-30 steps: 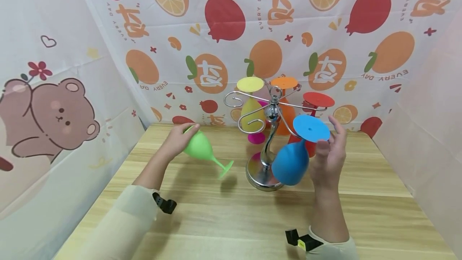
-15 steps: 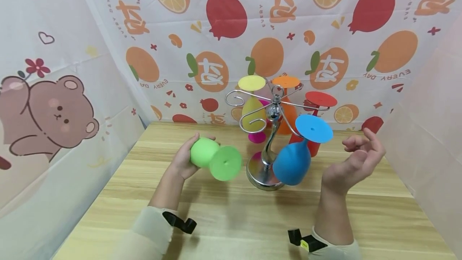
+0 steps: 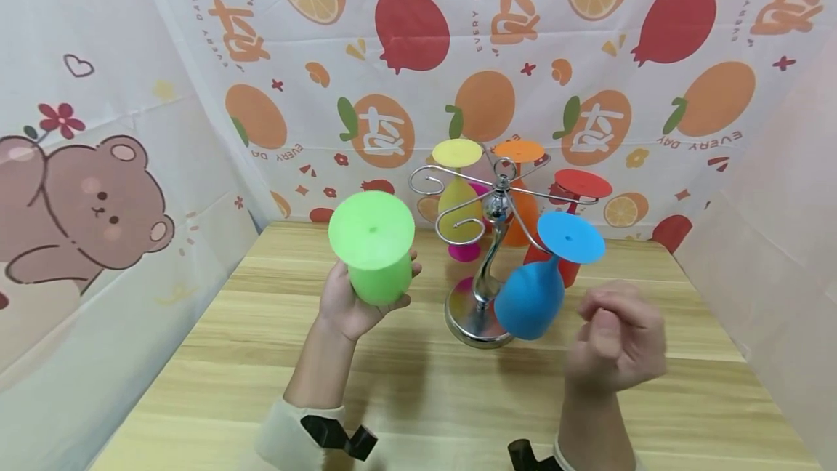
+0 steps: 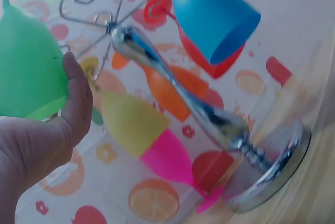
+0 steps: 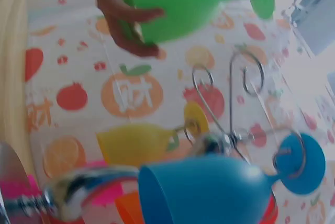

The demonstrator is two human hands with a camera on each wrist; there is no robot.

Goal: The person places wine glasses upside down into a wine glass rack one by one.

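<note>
My left hand [image 3: 353, 307] holds a green wine glass [image 3: 379, 282] upside down by its bowl, with its round foot uppermost. The fingers curve around the bowl near the rim [image 4: 47, 110]. Right of it stands a chrome stemware rack [image 3: 487, 282] with curled wire arms. On the rack a blue wine glass [image 3: 531, 300] hangs tilted at the front right. Red [image 3: 572, 267], orange [image 3: 519, 216] and yellow [image 3: 458, 209] wine glasses hang upside down farther back. My right hand [image 3: 617, 340] is raised beside the blue glass, fingers curled in, holding nothing.
A magenta wine glass [image 4: 170, 156] stands upright behind the rack, mostly hidden by the yellow one in the head view. Two curled rack arms [image 3: 428, 184] on the left carry no glass. Fruit-printed cloth [image 3: 412, 27] backs the wooden table [image 3: 458, 398].
My left hand has turned the green glass from lying sideways to foot-up and lifted it. My right hand has left the blue glass's foot, moved right, and curled its fingers.
</note>
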